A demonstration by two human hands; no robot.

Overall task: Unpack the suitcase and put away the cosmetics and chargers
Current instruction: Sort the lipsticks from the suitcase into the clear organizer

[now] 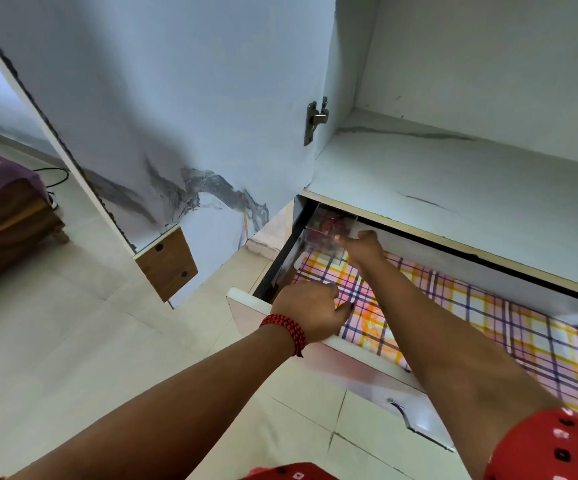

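Clear cosmetics box (325, 233), long axis front-to-back in the drawer (353, 355), held by right hand (363, 245); left hand (306, 310) grip unclear.

I read the drawer liner (488, 323) at 4 o'clock as plaid: pink and yellow, crossed by purple lines. The drawer front (367, 368) is pinkish white. The clear box (329, 233) shows red inside. At 6 o'clock is a red-and-black braided wristband (285, 332). The sleeve (554, 448) at 5 is red with white and black squares. The cupboard door (176, 133) at 11 is white, veined grey.
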